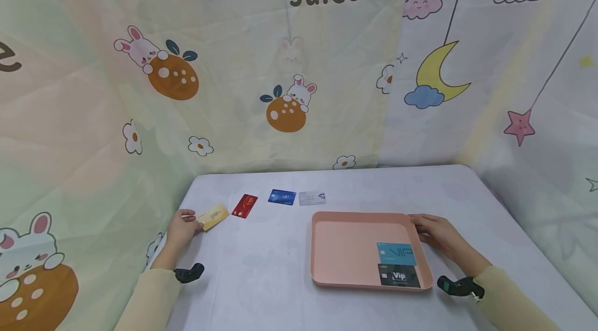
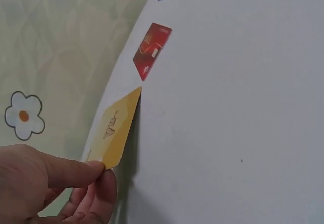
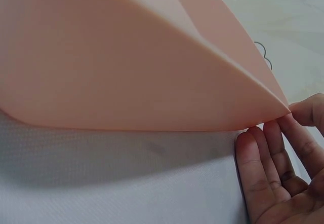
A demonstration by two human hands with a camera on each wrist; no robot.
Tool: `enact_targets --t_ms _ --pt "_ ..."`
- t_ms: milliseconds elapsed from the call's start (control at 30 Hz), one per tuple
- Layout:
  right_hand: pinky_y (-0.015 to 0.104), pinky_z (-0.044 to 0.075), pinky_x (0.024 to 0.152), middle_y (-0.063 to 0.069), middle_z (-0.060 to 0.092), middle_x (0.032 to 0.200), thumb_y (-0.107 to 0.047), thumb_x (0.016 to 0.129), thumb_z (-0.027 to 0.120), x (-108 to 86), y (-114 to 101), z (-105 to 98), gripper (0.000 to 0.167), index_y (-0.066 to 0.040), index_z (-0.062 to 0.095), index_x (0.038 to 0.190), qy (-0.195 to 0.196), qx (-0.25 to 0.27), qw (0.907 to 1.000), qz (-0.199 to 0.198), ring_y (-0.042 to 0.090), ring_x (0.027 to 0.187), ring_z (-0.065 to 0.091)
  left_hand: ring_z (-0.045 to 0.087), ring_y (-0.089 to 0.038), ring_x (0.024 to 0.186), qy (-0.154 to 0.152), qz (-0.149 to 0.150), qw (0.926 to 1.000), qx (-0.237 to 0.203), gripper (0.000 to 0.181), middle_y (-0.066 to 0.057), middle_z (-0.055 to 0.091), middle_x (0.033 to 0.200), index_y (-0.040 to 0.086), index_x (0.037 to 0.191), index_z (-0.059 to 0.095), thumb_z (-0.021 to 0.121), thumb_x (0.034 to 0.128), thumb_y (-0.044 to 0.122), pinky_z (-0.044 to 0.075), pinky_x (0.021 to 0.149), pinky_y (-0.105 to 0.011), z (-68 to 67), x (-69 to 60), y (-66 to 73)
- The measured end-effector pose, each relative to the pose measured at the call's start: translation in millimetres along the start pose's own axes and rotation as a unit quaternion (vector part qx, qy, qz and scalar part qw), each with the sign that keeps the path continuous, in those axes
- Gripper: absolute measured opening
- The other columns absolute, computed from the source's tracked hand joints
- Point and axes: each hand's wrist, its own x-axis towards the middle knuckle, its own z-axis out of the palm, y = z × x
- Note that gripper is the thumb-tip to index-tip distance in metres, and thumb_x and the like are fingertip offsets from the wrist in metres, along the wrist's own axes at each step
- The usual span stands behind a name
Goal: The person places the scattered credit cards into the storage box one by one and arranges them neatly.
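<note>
While my left hand (image 1: 180,228), thumb uppermost, pinches the yellow card (image 2: 119,127) by its eight-o'clock end, my right hand (image 1: 435,233) pinches the pink tray (image 1: 345,250) at its two-o'clock corner.

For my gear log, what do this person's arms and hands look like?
The left hand and right hand are bare. The left sleeve and right sleeve are plain pale yellow. The left wrist device and right wrist device are black and curved.

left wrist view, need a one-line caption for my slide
Left grip pinching a yellow card by one end, a red card lying beyond it.
</note>
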Motion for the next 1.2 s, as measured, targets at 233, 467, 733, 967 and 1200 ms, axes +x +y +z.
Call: enact_targets --t_ms 233,467,733,967,1200 --pt "0.028 0.059 0.093 0.030 0.050 0.150 -0.049 0.105 0.055 -0.6 -1 0 0.074 0.009 0.044 0.150 -0.001 -0.001 1.0000 -0.001 0.030 0.127 0.060 0.053 -0.040 0.126 0.004 -0.027 0.9918 -0.125 0.047 -0.029 0.052 0.139 -0.007 0.140 0.046 0.063 0.0968 -0.002 0.060 0.076 -0.024 2.8 -6.0 10.6" --pt "0.029 0.058 0.095 0.030 0.049 0.151 -0.048 0.106 0.053 -0.6 -2 -1 0.073 0.010 0.043 0.150 -0.002 -0.008 1.0000 -0.002 0.034 0.128 0.059 0.049 -0.040 0.133 -0.008 -0.015 0.9851 -0.171 0.049 -0.026 0.050 0.142 -0.005 0.143 0.046 0.065 0.0976 -0.001 0.062 0.087 -0.032 6.8 -11.4 24.4" --pt "0.030 0.059 0.095 0.031 0.049 0.150 -0.045 0.106 0.054 -0.7 -4 -1 0.071 0.009 0.043 0.150 0.001 -0.009 0.9999 0.006 0.036 0.129 0.058 0.056 -0.034 0.123 -0.039 -0.001 0.9798 -0.196 0.048 -0.022 0.053 0.138 -0.003 0.141 0.048 0.066 0.0969 -0.002 0.062 0.086 -0.033 16.6 -16.8 39.2" --pt "0.030 0.058 0.095 0.031 0.049 0.151 -0.045 0.106 0.053 -1.0 -4 0 0.071 0.010 0.043 0.150 0.001 -0.010 0.9999 0.003 0.038 0.131 0.057 0.054 -0.037 0.129 -0.069 0.001 0.9774 -0.200 0.045 -0.022 0.049 0.144 0.001 0.140 0.049 0.067 0.0989 0.006 0.062 0.080 -0.028 28.6 -25.7 50.5" --pt "0.029 0.059 0.093 0.031 0.050 0.150 -0.046 0.105 0.055 -0.8 -3 0 0.072 0.010 0.044 0.149 0.001 -0.003 1.0000 0.003 0.033 0.126 0.060 0.051 -0.039 0.134 -0.081 0.004 0.9741 -0.211 0.045 -0.022 0.050 0.146 0.002 0.141 0.049 0.066 0.0992 0.004 0.062 0.080 -0.027 39.4 -32.9 60.0"
